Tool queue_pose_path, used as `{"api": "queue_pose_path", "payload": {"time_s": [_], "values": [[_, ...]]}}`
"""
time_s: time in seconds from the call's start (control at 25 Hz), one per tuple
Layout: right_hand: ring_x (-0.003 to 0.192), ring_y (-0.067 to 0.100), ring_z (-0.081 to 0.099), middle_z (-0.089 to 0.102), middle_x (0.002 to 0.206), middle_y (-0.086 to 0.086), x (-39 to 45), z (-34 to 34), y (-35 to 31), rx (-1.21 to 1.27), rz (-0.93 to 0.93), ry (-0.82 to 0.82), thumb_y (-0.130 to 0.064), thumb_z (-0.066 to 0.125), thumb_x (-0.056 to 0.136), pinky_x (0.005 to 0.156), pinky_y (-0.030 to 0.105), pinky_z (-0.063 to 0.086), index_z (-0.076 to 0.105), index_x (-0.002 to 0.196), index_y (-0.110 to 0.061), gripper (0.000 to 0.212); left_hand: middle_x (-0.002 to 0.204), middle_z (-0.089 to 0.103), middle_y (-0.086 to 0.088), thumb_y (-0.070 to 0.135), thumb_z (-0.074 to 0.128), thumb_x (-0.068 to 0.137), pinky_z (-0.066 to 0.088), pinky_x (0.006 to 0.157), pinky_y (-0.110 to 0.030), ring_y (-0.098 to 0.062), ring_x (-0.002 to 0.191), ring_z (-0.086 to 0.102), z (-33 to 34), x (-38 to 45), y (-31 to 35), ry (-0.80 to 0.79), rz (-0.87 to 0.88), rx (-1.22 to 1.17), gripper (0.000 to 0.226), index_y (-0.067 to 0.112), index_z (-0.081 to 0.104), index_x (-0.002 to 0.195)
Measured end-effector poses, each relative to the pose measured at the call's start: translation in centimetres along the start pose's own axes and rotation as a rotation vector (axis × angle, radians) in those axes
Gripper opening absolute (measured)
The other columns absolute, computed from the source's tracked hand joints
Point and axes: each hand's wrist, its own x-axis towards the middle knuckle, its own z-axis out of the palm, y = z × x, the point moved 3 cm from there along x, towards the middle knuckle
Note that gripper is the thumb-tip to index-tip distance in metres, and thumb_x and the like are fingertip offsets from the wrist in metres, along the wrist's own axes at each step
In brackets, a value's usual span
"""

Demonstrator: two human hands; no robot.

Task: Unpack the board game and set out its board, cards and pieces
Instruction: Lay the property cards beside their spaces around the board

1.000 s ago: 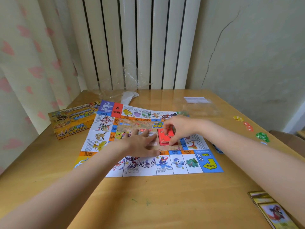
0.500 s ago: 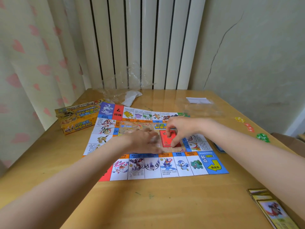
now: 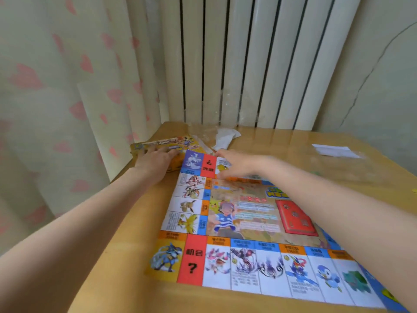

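In the head view, the board (image 3: 237, 222) lies flat on the wooden surface (image 3: 126, 256), filling the lower middle and lower right of the frame, with 1 red card deck (image 3: 294, 219) resting on its centre panel right of middle. The left hand (image 3: 155, 161), at centre left, lies on the yellow game box (image 3: 158, 144) just beyond the board's far left corner; its fingers look spread over the lid, though blur hides whether they curl round it. The right hand (image 3: 234, 164), just right of it, reaches over the board's far edge with fingers loosely extended, holding nothing visible. Crumpled clear wrap (image 3: 223, 137) sits behind both hands, and a white paper slip (image 3: 334, 151) lies at upper right.
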Motion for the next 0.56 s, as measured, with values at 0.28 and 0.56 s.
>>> {"api": "queue_pose_path", "payload": {"time_s": [0.28, 0.56], "values": [[0.136, 0.028, 0.021, 0.030, 0.143, 0.006, 2.1, 2.0, 3.4, 0.024, 0.056, -0.109, -0.053, 0.062, 0.079, 0.111, 0.042, 0.025, 0.039, 0.135, -0.029, 0.065, 0.152, 0.025, -0.005, 0.011, 0.034, 0.099, 0.031, 0.108, -0.051, -0.037, 0.139, 0.018, 0.9, 7.3, 0.9, 0.022, 0.061, 0.077, 0.056, 0.030, 0.016, 0.148], [0.135, 0.026, 0.025, 0.035, 0.139, 0.005, 1.4, 1.2, 3.4, 0.059, 0.056, -0.011, -0.048, 0.064, 0.080, 0.110, 0.040, 0.028, 0.047, 0.130, -0.028, 0.056, 0.146, 0.031, -0.013, -0.003, 0.048, 0.088, 0.034, 0.105, -0.046, -0.035, 0.134, 0.029, 0.1, 7.2, 2.9, 0.115, 0.014, -0.069, 0.064, 0.017, 0.025, 0.144]]}}
